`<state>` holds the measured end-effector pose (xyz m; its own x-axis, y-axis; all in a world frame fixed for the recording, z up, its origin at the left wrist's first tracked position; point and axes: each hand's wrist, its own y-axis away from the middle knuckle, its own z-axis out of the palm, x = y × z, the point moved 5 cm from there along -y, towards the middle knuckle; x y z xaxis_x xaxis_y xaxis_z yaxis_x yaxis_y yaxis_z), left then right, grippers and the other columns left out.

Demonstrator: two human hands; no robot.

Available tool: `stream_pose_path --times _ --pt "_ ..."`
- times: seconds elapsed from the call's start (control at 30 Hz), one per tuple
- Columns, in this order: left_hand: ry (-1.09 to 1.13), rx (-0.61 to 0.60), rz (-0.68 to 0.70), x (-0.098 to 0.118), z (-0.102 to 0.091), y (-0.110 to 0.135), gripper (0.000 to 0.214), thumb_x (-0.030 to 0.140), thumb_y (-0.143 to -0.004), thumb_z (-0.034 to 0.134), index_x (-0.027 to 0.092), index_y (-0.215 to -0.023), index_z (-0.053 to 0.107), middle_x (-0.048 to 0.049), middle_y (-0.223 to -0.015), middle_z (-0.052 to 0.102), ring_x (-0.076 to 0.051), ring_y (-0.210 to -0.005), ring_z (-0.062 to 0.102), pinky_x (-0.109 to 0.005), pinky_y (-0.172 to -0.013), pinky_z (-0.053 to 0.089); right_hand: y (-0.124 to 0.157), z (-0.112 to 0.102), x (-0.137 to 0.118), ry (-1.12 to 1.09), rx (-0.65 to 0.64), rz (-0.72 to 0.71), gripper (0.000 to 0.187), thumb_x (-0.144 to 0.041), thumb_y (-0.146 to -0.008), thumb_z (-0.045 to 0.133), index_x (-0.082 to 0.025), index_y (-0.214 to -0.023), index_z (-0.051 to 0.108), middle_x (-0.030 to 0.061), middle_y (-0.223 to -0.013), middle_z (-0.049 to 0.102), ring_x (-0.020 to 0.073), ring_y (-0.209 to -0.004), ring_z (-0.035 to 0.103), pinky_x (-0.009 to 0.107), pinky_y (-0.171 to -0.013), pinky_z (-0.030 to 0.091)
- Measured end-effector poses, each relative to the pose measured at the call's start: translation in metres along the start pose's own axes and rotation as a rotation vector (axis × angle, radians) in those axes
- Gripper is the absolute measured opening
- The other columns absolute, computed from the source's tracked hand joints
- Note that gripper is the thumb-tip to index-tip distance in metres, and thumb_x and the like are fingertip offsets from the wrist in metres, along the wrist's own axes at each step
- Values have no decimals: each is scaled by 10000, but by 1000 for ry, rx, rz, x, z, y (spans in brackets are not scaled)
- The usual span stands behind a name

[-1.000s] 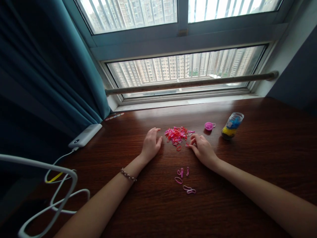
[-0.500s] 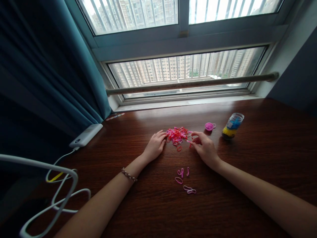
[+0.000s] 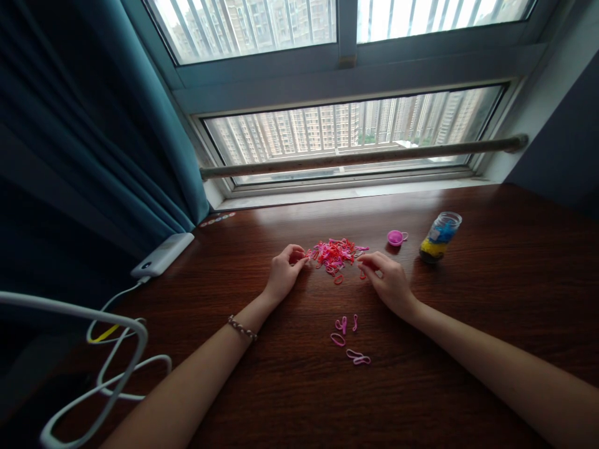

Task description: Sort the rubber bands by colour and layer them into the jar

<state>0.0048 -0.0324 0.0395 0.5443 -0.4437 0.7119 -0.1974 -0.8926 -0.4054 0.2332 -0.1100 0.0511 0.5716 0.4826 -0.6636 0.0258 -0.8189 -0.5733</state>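
Observation:
A pile of small pink and red rubber bands (image 3: 334, 252) lies on the dark wooden table (image 3: 468, 312). My left hand (image 3: 283, 274) rests at the pile's left edge with fingers curled, the fingertips pinching at a band. My right hand (image 3: 388, 280) sits at the pile's right edge, fingers bent and pinched on a small red band. Several pink bands (image 3: 346, 340) lie apart, nearer to me between my forearms.
A pink lid (image 3: 395, 237) and an open jar (image 3: 438, 237) with yellow and blue contents stand right of the pile. A white power bank (image 3: 161, 254) with white cables (image 3: 107, 349) lies at the left by a teal curtain (image 3: 93, 125). The window is behind.
My left hand closed its fingers and moved up to the pile's left edge. My right hand shifted slightly along the pile's right edge, still pinching.

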Motion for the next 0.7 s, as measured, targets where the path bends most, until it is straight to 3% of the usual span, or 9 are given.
stream_pose_path --times 0.17,0.57,0.63,0.7 --pt "95 -28 -37 -5 3 -1 201 301 -771 530 171 -911 594 -46 -825 665 -166 -752 634 -287 -699 500 -1 -1 -2 23 -10 4 140 -231 -845 469 -181 -829 599 49 -781 600 174 -726 555 276 -681 418" --pt "100 -31 -30 0 1 0 246 371 -793 492 158 -808 615 -43 -771 664 -169 -730 623 -277 -689 487 1 1 -2 9 -54 38 236 -287 -866 416 -167 -722 559 9 -606 549 124 -549 490 235 -547 368" --pt "93 -28 -20 2 1 0 262 384 -796 482 160 -776 618 -38 -750 659 -166 -717 617 -266 -669 483 4 3 -9 -53 -123 27 242 -308 -856 438 -161 -717 571 0 -574 543 108 -509 470 219 -503 356" --pt "83 -27 -15 3 1 0 274 391 -798 476 162 -758 621 -36 -738 656 -165 -711 613 -257 -652 477 9 9 -22 -165 -277 -10 248 -327 -836 475 -151 -711 596 -2 -560 555 95 -486 464 202 -467 350"
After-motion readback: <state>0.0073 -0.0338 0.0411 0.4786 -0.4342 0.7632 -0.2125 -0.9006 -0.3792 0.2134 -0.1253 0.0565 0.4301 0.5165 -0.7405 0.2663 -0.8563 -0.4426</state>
